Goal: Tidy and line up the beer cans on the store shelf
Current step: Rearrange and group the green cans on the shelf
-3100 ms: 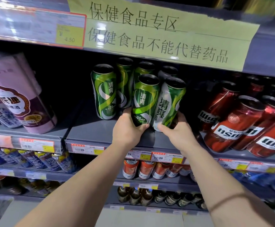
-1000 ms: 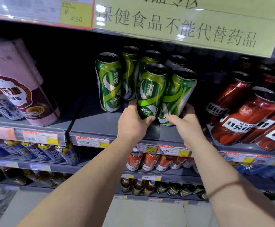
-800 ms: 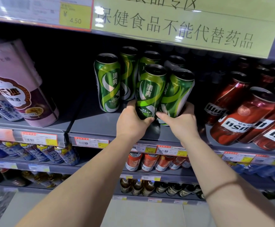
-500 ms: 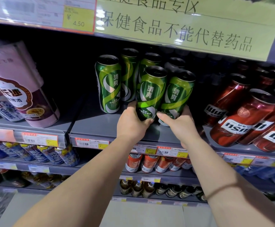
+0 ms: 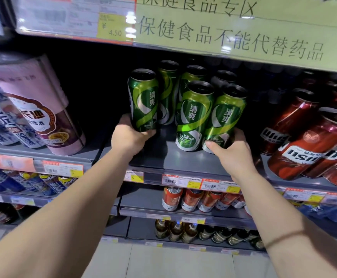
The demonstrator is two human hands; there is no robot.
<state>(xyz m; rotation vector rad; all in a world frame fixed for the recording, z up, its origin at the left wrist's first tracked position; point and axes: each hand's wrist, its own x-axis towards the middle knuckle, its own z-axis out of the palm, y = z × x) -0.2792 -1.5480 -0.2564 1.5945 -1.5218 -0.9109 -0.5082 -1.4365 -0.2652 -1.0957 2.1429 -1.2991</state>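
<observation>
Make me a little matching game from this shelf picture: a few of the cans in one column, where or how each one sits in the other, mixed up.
1. left green can
2. middle green can
3. right green can
4. pink can

A. gripped by right hand
B. standing free, untouched
C. gripped by left hand
D. on the neighbouring shelf section to the left

Pairs: 1-C, 2-B, 3-A, 4-D

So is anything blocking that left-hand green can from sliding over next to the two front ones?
Nothing visible does. The left hand grips the left green can, and only bare shelf lies between it and the middle green can. The right hand holds the right green can beyond.
</observation>
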